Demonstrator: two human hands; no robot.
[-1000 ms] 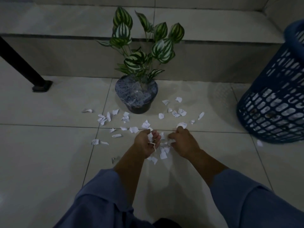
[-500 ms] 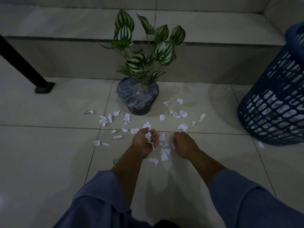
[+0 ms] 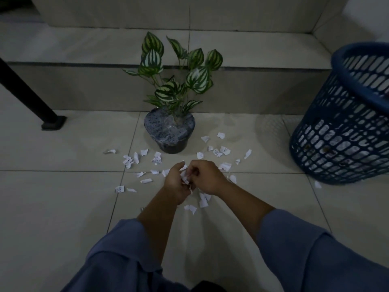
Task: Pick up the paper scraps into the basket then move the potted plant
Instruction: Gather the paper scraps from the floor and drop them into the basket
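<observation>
Left hand (image 3: pixel 175 186), right hand (image 3: pixel 207 178) clutch crumpled white paper scraps (image 3: pixel 185 177).

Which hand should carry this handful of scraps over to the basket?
Right, probably. The basket stands on the right side, nearer the right hand. Both hands meet over the scraps, so the left hand would have to cross over.

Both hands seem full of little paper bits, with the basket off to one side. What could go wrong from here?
1. The left hand and right hand pinch a loose wad of scraps; some may drop on the way to the blue basket.
2. Small bits might slip out through the basket's slots.
3. Scraps near the potted plant invite a knock.
</observation>
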